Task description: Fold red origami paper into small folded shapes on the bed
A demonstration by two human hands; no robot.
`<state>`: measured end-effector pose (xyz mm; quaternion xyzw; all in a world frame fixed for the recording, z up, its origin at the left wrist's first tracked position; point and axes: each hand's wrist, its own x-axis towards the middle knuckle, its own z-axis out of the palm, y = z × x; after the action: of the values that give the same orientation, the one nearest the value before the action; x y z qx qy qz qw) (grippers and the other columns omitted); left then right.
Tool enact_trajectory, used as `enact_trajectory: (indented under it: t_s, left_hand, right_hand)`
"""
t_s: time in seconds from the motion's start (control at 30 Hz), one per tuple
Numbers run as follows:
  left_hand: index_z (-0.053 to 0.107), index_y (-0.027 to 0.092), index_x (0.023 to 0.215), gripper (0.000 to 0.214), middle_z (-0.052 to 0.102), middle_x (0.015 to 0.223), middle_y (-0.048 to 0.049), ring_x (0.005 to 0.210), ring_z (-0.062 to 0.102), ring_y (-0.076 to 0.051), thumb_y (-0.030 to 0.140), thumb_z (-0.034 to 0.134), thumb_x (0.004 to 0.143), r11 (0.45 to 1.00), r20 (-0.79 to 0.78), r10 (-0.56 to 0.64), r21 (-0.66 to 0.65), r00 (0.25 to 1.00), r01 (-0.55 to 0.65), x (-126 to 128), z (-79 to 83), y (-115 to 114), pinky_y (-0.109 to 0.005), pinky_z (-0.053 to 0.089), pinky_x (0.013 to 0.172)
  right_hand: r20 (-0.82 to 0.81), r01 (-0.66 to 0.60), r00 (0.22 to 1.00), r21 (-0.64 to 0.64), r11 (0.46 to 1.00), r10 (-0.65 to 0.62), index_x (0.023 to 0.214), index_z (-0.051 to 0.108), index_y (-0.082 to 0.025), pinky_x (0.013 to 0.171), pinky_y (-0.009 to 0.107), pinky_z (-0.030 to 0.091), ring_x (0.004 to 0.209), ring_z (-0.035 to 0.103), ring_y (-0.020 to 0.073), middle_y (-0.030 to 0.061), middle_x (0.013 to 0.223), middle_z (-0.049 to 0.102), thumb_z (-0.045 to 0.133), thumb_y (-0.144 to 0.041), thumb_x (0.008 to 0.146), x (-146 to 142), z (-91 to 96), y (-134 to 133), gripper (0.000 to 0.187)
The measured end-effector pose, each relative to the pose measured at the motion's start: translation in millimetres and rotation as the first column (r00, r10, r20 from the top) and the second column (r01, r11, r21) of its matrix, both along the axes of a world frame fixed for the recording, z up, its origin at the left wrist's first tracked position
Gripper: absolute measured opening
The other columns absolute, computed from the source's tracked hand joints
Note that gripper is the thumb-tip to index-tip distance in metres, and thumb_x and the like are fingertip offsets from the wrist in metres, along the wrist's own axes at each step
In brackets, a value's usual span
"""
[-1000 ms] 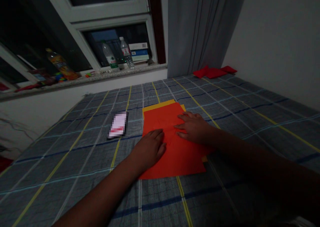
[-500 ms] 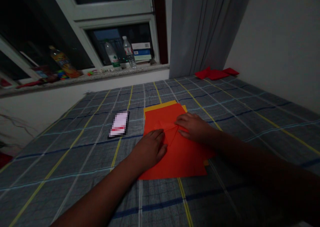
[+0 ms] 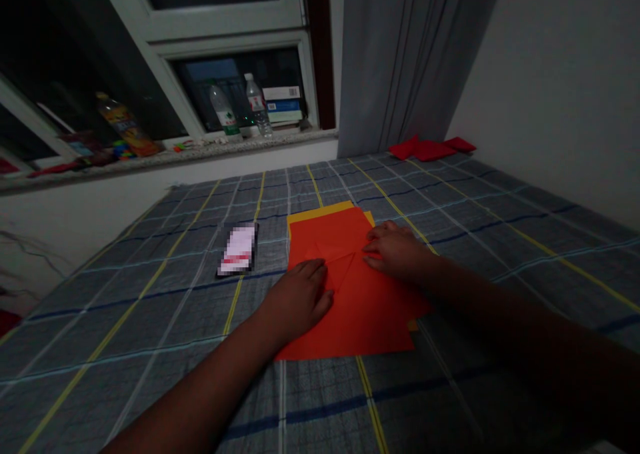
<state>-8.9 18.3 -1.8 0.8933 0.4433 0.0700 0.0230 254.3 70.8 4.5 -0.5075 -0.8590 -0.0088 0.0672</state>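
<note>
Orange-red paper sheets lie in a loose stack on the plaid cloth, with a yellow sheet showing at the far edge. On top is a small folded piece of orange paper, creased into a pointed shape. My left hand rests on the left part of the folded paper, fingers stretched out and thumb apart. Just right of the fold, my right hand lies on the sheets with its fingers spread a little. Parts of the folded piece are hidden under my left fingers.
A phone lies left of the paper on the plaid cloth. Red folded pieces sit at the far right by the wall. Along the windowsill stand plastic bottles, a drink bottle and stacked boxes or books.
My right hand has slid a little to the right, off the folded piece's right tip. My left hand has stayed in place.
</note>
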Motion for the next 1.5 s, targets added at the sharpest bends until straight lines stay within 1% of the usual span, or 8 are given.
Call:
enact_trajectory:
  t_s: [0.37, 0.53, 0.67, 0.8, 0.9, 1.03, 1.13, 1.5]
  left_hand:
    - [0.049, 0.016, 0.141, 0.064, 0.041, 0.152, -0.017, 0.139, 0.041, -0.031, 0.055, 0.059, 0.09, 0.995, 0.145, -0.046, -0.077, 0.988, 0.058, -15, -0.7, 15, -0.047, 0.036, 0.115]
    - [0.05, 0.02, 0.138, 0.055, 0.054, 0.141, -0.0119, 0.131, 0.049, -0.026, 0.048, 0.061, 0.092, 0.987, 0.22, -0.095, -0.106, 0.971, 0.121, -17, 1.1, 20, -0.043, 0.038, 0.113]
    - [0.054, 0.021, 0.132, 0.045, 0.061, 0.131, -0.0101, 0.12, 0.056, -0.025, 0.041, 0.06, 0.093, 0.987, 0.291, -0.068, -0.117, 0.954, 0.106, -12, 7.6, 17, -0.041, 0.044, 0.106]
    - [0.066, 0.019, 0.102, 0.025, 0.069, 0.095, -0.0056, 0.09, 0.064, -0.021, 0.035, 0.048, 0.098, 0.986, 0.451, 0.073, -0.165, 0.889, 0.003, -9, 16.9, 11, -0.034, 0.051, 0.084]
    - [0.066, 0.018, 0.093, 0.025, 0.067, 0.079, -0.0019, 0.073, 0.063, -0.018, 0.041, 0.057, 0.092, 0.953, 0.641, 0.268, -0.286, 0.719, -0.1, -8, 22.2, 6, -0.029, 0.05, 0.068]
    - [0.065, 0.016, 0.097, 0.031, 0.064, 0.068, 0.0008, 0.059, 0.061, -0.015, 0.044, 0.066, 0.085, 0.864, 0.714, 0.431, -0.502, 0.552, -0.026, -7, 23.5, 5, -0.025, 0.047, 0.056]
    - [0.063, 0.016, 0.103, 0.035, 0.064, 0.061, 0.0019, 0.05, 0.058, -0.013, 0.044, 0.069, 0.083, 0.795, 0.695, 0.503, -0.605, 0.513, 0.041, -8, 19.2, 11, -0.023, 0.045, 0.051]
    - [0.063, 0.014, 0.093, 0.035, 0.067, 0.058, 0.0006, 0.047, 0.057, -0.009, 0.042, 0.078, 0.077, 0.708, 0.737, 0.558, -0.663, 0.381, 0.243, -22, 2.3, 31, -0.019, 0.042, 0.05]
  right_hand:
    - [-0.186, -0.328, 0.925, 0.047, 0.944, 0.33, 0.134, 0.061, -0.019, 0.106, 0.049, 0.039, 0.128, 0.048, 0.0286, 0.0139, 0.138, 0.057, 0.06, -0.03, 0.09, -2, -21.6, 8, 0.045]
    - [-0.228, -0.38, 0.883, 0.165, 0.91, 0.41, 0.118, 0.071, -0.018, 0.112, 0.049, 0.035, 0.134, 0.044, 0.0284, 0.0123, 0.143, 0.056, 0.058, -0.027, 0.092, -3, -18.7, 8, 0.03]
    - [-0.41, -0.376, 0.799, 0.228, 0.898, 0.439, 0.103, 0.072, -0.019, 0.105, 0.044, 0.042, 0.119, 0.057, 0.0233, 0.0111, 0.12, 0.069, 0.049, -0.022, 0.096, -6, -14.7, 6, 0.025]
    - [-0.666, -0.289, 0.689, 0.108, 0.951, 0.285, 0.099, 0.069, -0.018, 0.087, 0.036, 0.049, 0.093, 0.065, 0.0202, 0.0075, 0.096, 0.072, 0.049, -0.03, 0.096, -10, -8.2, -4, 0.023]
    - [-0.817, -0.242, 0.571, -0.069, 0.968, 0.085, 0.088, 0.065, -0.019, 0.076, 0.032, 0.049, 0.083, 0.064, 0.0193, 0.0044, 0.087, 0.069, 0.06, -0.039, 0.088, -15, -2.4, -10, 0.021]
    - [-0.897, -0.377, 0.395, -0.354, 0.856, -0.197, 0.087, 0.061, -0.018, 0.065, 0.028, 0.049, 0.072, 0.063, 0.0159, 0.0023, 0.083, 0.068, 0.071, -0.039, 0.074, -20, -0.3, -10, 0.026]
    - [-0.866, -0.431, 0.366, -0.481, 0.763, -0.34, 0.093, 0.059, -0.018, 0.057, 0.025, 0.047, 0.059, 0.058, 0.0113, -0.0004, 0.078, 0.067, 0.079, -0.034, 0.066, -20, -3.9, -3, 0.037]
    - [-0.876, -0.425, 0.26, -0.482, 0.766, -0.407, 0.093, 0.064, -0.017, 0.054, 0.025, 0.045, 0.056, 0.058, 0.0107, -0.0025, 0.068, 0.064, 0.085, -0.036, 0.062, -13, -8.6, 7, 0.042]
